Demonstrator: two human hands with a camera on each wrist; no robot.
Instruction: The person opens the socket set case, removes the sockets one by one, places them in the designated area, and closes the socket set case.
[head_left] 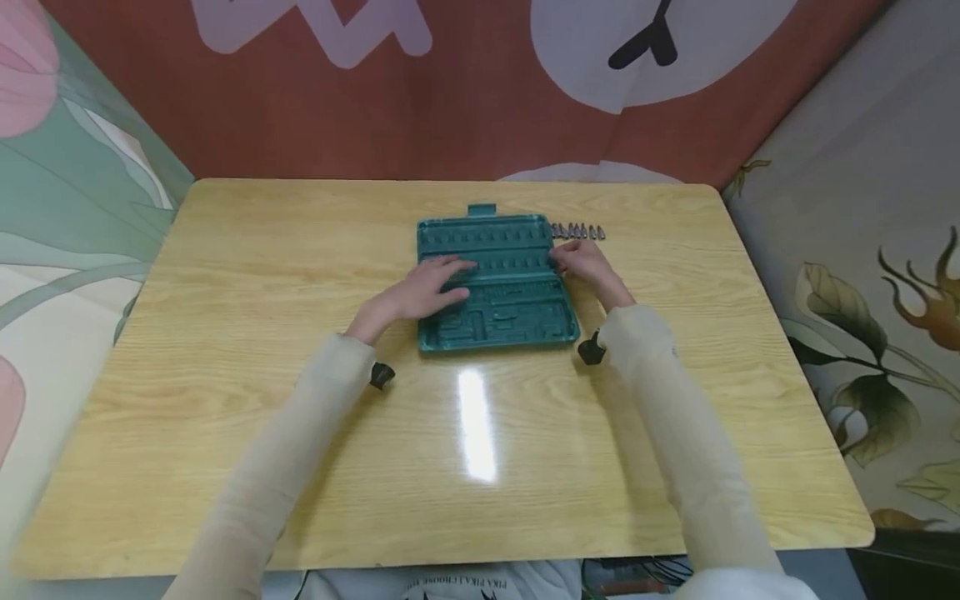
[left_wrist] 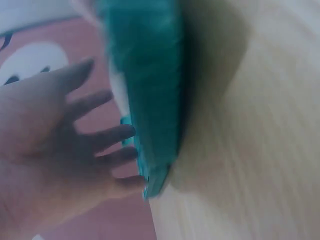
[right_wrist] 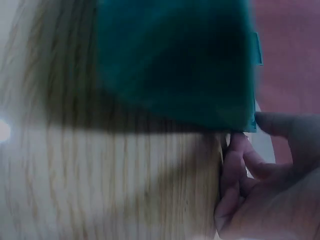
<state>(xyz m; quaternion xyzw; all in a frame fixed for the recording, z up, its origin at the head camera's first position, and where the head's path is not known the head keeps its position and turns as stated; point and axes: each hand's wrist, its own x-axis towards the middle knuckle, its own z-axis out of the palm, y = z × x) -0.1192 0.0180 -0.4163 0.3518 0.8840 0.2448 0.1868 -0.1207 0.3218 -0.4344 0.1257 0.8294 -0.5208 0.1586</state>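
A teal plastic tool case [head_left: 495, 283] lies spread flat with its moulded slots facing up, near the middle of the table. Over its left half reaches my left hand [head_left: 427, 289], fingers spread and straight. The left wrist view shows that hand [left_wrist: 65, 135] beside the case's side wall [left_wrist: 152, 80], the palm bare. At the case's right edge, my right hand [head_left: 588, 265] pinches the rim. In the right wrist view, its thumb [right_wrist: 275, 123] is at the top of the case corner and the other fingers are curled below it.
A row of small metal bits [head_left: 577, 231] stands on the wooden table [head_left: 262, 275] just right of the case's far corner. A red patterned wall [head_left: 450, 125] rises behind the table's back edge. Cables [head_left: 660, 571] hang below the front edge.
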